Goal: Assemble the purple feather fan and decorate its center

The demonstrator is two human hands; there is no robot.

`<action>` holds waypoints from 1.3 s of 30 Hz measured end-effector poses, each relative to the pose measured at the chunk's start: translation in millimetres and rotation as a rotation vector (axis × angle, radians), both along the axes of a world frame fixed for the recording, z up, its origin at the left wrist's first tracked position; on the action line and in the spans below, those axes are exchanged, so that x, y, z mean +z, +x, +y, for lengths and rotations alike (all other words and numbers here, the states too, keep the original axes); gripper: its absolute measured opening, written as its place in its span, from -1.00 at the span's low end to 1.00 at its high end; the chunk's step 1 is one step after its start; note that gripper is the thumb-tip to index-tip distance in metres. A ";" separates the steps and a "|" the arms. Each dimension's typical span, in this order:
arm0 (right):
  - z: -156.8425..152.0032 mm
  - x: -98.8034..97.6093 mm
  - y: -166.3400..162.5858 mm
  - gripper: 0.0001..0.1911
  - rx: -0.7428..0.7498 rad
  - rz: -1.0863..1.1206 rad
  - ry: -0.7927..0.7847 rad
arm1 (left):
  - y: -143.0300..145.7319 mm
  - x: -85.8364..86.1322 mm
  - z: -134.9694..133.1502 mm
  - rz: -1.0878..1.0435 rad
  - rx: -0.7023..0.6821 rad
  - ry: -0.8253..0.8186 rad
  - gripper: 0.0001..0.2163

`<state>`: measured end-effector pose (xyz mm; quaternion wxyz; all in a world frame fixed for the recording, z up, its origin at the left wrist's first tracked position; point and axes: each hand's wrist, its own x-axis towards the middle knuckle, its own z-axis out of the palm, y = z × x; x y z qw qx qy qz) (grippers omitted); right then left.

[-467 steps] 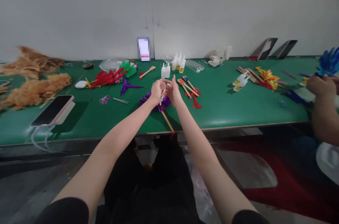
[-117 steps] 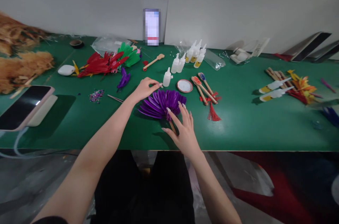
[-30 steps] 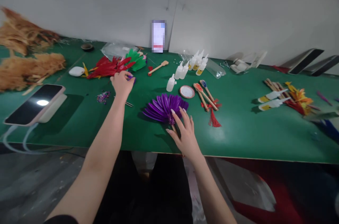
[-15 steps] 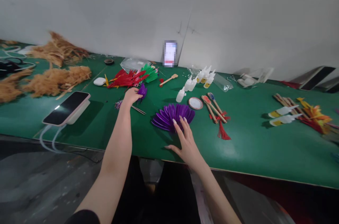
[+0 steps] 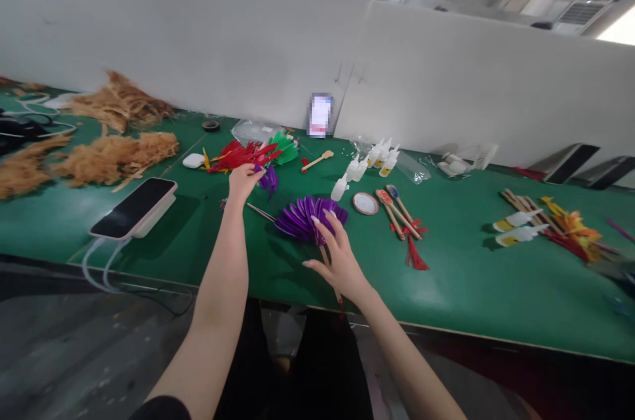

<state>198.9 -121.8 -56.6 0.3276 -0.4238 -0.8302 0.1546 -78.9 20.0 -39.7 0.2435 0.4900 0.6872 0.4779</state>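
A fan of purple feathers (image 5: 302,217) on a wooden stick lies on the green table (image 5: 456,281) in front of me. My right hand (image 5: 333,255) rests flat on its lower part, fingers spread. My left hand (image 5: 244,178) reaches forward and pinches a loose purple feather (image 5: 270,178) just below the red feathers (image 5: 237,155) and green feathers (image 5: 285,147). Thin tweezers (image 5: 260,211) lie between my arms.
White glue bottles (image 5: 370,159), a round lid (image 5: 366,203) and painted wooden sticks with red tassels (image 5: 404,225) lie right of the fan. A phone on a stand (image 5: 133,207) and tan fibre piles (image 5: 106,155) are left. More bottles and feathers (image 5: 550,228) lie far right.
My left hand has left the fan, reached to the loose purple feathers and closed on one. My head has lifted, so the table sits lower in view. The right hand stays on the fan.
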 end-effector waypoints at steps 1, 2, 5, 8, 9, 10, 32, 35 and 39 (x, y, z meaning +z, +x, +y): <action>6.0 5.7 -0.4 -0.29 -0.026 0.077 -0.019 | 3.7 3.0 -1.3 -0.040 -0.026 0.013 -0.79; 13.9 11.8 -1.7 -0.36 -0.067 0.170 -0.052 | 8.6 6.7 -2.6 -0.078 -0.056 0.027 -0.77; 46.0 29.2 -12.8 -0.59 -0.128 0.439 -0.342 | 30.4 18.6 -7.0 -0.181 -0.170 0.076 -0.74; 78.9 39.0 -30.8 -0.60 0.015 0.493 -0.625 | 55.7 26.1 -11.3 -0.362 -0.323 0.137 -0.73; 87.4 40.1 -36.5 -0.62 0.047 0.499 -0.665 | 62.9 26.9 -12.5 -0.412 -0.352 0.145 -0.72; 94.1 40.3 -41.3 -0.63 0.076 0.501 -0.693 | 69.0 26.8 -13.5 -0.442 -0.368 0.147 -0.72; 108.9 33.3 -2.1 -0.55 0.086 0.694 -0.832 | 100.9 17.3 -14.6 -0.487 -0.342 0.258 -0.80; 109.6 31.9 -1.2 -0.57 0.080 0.702 -0.841 | 102.6 17.7 -15.2 -0.475 -0.354 0.279 -0.81; 108.3 30.9 -4.1 -0.63 0.123 0.683 -0.897 | 104.1 18.2 -16.1 -0.445 -0.368 0.273 -0.81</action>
